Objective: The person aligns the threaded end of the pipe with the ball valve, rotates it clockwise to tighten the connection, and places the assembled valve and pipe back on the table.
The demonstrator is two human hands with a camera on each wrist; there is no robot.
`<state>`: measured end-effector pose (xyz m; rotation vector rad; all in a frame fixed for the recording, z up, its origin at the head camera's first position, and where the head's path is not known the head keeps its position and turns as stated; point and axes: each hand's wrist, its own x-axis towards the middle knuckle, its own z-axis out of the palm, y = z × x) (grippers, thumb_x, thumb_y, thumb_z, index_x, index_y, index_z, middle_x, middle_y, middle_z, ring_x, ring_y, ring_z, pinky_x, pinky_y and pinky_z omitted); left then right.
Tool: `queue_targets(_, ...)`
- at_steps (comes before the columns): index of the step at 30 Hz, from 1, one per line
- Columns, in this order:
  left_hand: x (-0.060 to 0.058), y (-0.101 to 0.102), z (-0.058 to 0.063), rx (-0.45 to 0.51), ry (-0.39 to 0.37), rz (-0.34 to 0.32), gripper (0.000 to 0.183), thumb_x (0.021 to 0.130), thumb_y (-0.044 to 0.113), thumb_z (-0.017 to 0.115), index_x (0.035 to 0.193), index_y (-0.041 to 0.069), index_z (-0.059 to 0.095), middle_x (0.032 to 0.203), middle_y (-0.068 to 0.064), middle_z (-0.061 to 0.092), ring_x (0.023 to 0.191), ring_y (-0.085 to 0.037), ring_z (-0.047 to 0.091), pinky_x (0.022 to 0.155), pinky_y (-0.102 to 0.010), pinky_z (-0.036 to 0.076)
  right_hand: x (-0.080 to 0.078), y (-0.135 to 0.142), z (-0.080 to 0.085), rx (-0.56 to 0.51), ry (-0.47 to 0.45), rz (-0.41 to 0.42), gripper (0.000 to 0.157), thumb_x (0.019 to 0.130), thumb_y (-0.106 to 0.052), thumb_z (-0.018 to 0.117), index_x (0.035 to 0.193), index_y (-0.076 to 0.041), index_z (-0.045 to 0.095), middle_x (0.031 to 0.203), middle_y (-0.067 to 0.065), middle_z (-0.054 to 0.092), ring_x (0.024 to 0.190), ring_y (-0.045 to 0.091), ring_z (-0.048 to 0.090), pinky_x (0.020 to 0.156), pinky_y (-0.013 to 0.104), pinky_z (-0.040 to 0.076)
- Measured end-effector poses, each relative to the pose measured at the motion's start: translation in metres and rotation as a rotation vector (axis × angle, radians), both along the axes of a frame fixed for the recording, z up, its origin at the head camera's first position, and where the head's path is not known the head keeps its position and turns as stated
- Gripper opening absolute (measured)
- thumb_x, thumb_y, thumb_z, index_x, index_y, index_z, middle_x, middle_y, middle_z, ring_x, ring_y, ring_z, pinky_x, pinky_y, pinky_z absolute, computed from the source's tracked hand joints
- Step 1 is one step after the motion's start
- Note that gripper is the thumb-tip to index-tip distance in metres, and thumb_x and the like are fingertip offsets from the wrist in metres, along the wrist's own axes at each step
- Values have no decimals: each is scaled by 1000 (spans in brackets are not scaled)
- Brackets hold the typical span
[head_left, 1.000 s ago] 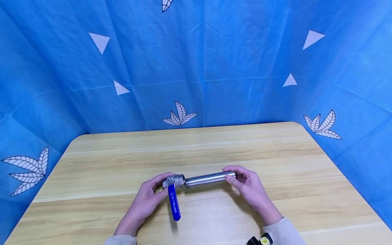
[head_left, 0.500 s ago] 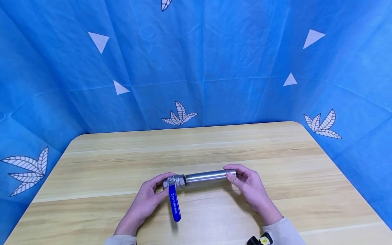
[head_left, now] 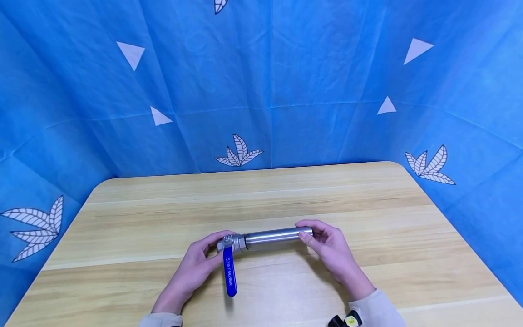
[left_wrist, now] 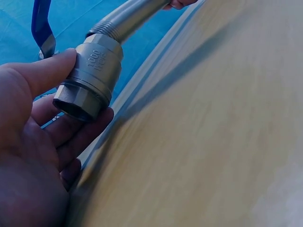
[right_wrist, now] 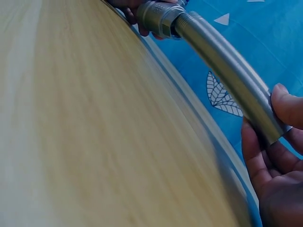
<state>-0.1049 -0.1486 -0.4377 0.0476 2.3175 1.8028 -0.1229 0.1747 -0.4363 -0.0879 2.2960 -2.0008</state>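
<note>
Fingers (left_wrist: 86,135) on valve (left_wrist: 96,68), pipe thread (left_wrist: 105,30) apparently wrist-views only.

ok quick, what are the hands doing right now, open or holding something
Left hand: closed, holding the silver metal ball valve with the blue lever.
Right hand: closed, holding the round silver metal pipe near its free end.

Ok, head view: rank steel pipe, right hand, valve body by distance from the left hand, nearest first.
1. Valve body: held in the left hand.
2. Steel pipe: to the valve's right.
3. Right hand: farthest right, holding the pipe's far end.
</note>
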Motion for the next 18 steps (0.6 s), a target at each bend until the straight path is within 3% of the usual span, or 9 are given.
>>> queue_targets(10,0,-1,1,-15,-44,-16,42,85,43,71,124,32,65,127,16,61,130,-13,47,115,-48,27,2,-8,2,25,-46,-25,31,83,-30,75,112,-21,69,98,9,64,80,16,55,69,26,51)
queue_targets(18,-1,-1,0,-70,-2,-23,37,88,37,69,124,37,64,126,19,61,127,-11,46,111,-44,30,2,-9,4,10,-76,-29,30,84,-28,74,112,-19,68,100,10,65,86,19,59,73,28,53)
